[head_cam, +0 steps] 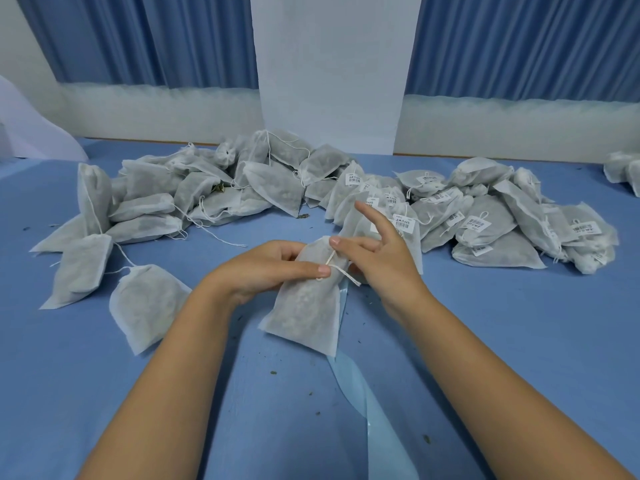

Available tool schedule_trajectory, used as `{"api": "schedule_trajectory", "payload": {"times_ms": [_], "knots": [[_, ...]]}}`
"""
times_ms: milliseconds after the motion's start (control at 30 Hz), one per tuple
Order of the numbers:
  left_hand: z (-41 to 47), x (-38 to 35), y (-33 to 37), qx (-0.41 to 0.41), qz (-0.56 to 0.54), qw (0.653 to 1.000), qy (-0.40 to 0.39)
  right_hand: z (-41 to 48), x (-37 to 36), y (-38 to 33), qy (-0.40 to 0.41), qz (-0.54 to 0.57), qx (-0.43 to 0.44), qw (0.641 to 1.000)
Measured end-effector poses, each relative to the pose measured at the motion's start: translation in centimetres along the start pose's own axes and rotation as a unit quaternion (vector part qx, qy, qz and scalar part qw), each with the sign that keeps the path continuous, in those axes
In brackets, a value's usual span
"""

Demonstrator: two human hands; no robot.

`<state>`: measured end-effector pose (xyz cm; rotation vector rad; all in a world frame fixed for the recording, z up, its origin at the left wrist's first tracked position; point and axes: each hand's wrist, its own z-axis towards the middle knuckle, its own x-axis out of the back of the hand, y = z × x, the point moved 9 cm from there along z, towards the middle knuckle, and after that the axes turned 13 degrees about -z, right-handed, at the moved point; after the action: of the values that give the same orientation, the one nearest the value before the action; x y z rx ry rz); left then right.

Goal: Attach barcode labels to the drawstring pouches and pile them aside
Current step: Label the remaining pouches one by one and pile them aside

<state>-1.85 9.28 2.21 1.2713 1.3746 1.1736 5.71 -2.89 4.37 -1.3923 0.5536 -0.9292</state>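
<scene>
Broadly, a table (519, 341) covered in blue cloth fills the view, with blue curtains (138, 39) behind it. On its far left lies the unlabelled pile (194, 195) of white drawstring pouches, filled with something dark. To the right sits the labelled pile (485, 220), the finished ones set aside. Between them, near the person, the held pouch (304, 313) is lifted at its neck, its bottom corner touching the cloth. A pale blue backing strip (353, 382) runs out from under it towards the camera.

The left hand (263, 268) grips the pouch's neck, fingers curled behind it and thumb laid across the front. The right hand (377, 254) pinches the gathered top with its thumb, while its index finger stands straight up and free. The knotted drawstring (341, 270) hangs just below the left thumb.

The step in hand looks like readying this pouch for its sticker, since no label shows on its front. The next move probably calls for peeling a sticker from the strip and pressing it flat near the neck, then laying the pouch on the right-hand heap. Whether a sticker already clings to a fingertip cannot be told.

Each barcode label (478, 224) on the finished pouches is white, with black bars and a line of characters, too small to read
</scene>
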Motion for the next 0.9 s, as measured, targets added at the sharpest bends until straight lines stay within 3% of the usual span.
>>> {"api": "schedule_trajectory", "payload": {"times_ms": [267,400,667,900], "knots": [[0.2,1.0,-0.1,-0.001,-0.036,0.998,0.044,0.4,1.4,-0.9,0.051,0.037,0.012,0.998],[0.2,1.4,0.0,-0.004,-0.029,0.997,0.067,0.7,1.2,-1.3,0.006,0.052,0.016,0.998],[0.0,0.9,0.2,-0.009,0.023,0.999,0.043,0.1,-0.9,-0.5,-0.142,-0.063,-0.018,0.988],[-0.1,0.5,0.0,-0.005,0.024,1.000,0.019,0.1,-0.7,-0.7,-0.122,-0.107,0.009,0.987]]}}
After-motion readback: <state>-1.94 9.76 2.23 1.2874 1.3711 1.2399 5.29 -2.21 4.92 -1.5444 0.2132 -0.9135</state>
